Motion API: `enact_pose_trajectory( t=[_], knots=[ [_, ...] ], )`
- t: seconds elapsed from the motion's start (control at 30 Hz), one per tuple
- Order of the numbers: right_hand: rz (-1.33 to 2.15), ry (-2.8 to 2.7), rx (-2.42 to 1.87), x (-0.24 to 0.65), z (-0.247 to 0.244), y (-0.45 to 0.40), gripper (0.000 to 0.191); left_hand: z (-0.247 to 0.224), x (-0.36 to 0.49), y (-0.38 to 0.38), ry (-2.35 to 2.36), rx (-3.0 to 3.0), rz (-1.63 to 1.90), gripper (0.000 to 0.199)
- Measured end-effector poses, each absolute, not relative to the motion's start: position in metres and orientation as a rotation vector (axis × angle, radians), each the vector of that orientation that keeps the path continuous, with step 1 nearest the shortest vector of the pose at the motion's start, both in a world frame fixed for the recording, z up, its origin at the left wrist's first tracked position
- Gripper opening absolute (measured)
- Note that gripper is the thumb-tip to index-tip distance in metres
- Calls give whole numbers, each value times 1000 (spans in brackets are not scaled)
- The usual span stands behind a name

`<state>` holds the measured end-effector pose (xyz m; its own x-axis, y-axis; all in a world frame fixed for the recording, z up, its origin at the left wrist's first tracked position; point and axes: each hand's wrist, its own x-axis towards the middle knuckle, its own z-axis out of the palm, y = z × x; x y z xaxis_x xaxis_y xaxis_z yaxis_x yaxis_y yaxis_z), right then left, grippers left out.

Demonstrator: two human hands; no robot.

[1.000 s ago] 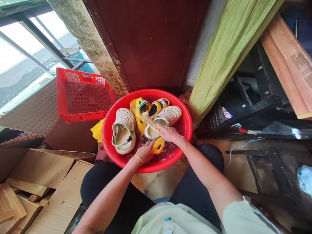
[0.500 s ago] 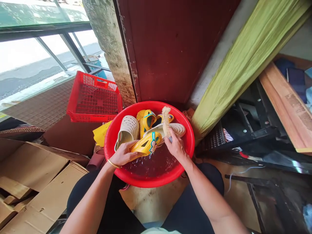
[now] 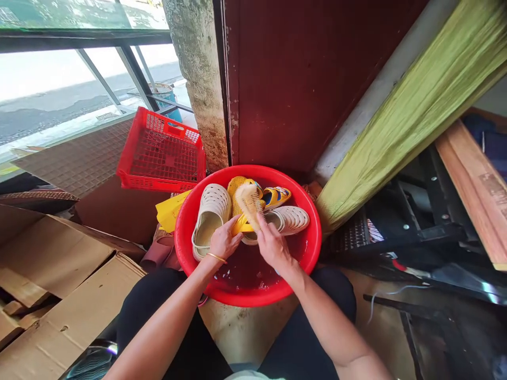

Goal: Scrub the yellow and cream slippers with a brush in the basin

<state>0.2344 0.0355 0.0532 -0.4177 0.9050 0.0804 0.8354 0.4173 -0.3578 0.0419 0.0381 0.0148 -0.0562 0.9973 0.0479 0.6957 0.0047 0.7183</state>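
A red basin [image 3: 247,300] with water at its bottom stands between the knees. My left hand [image 3: 225,240] grips a yellow clog [image 3: 239,226], mostly hidden by the hands and the brush. In my right hand [image 3: 275,248] is a pale bristled brush [image 3: 249,201], held over that clog. A white clog [image 3: 215,200] leans at the basin's left, and another white clog [image 3: 293,219] lies at the right. Behind them are a yellow clog [image 3: 235,184] and one more yellow clog with blue trim [image 3: 277,196].
A red plastic crate [image 3: 168,158] is behind the basin's left side. Cardboard boxes [image 3: 79,311] lie at the left. A dark red door [image 3: 285,79] stands behind, a green curtain [image 3: 396,121] at the right. Pink slippers [image 3: 158,253] sit beside the basin.
The held clog has turned and come closer to the brush. My right hand has moved left and tilted the brush over it. The camera view has shifted slightly.
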Motion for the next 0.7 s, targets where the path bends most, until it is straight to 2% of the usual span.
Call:
enact_pose_trajectory(
  t=[0.07,0.13,0.2,0.33,0.57,0.7],
  knots=[
    [389,-2605,-1543,228,53,22,66,7,48,35,1810,1786,743,36],
    [383,-2722,-1525,228,54,17,68,-1,50,32,1757,1813,727,32],
    [349,-2712,-1580,236,56,24,67,-7,52,29,1692,1824,790,37],
    [322,-2512,-1745,254,58,57,63,-11,54,29,1621,1804,937,61],
    [433,-2303,-1751,255,45,75,62,-6,52,25,1574,1715,1027,63],
    [520,-2214,-1598,263,42,81,61,-3,39,19,1503,1441,1162,62]
  ],
)
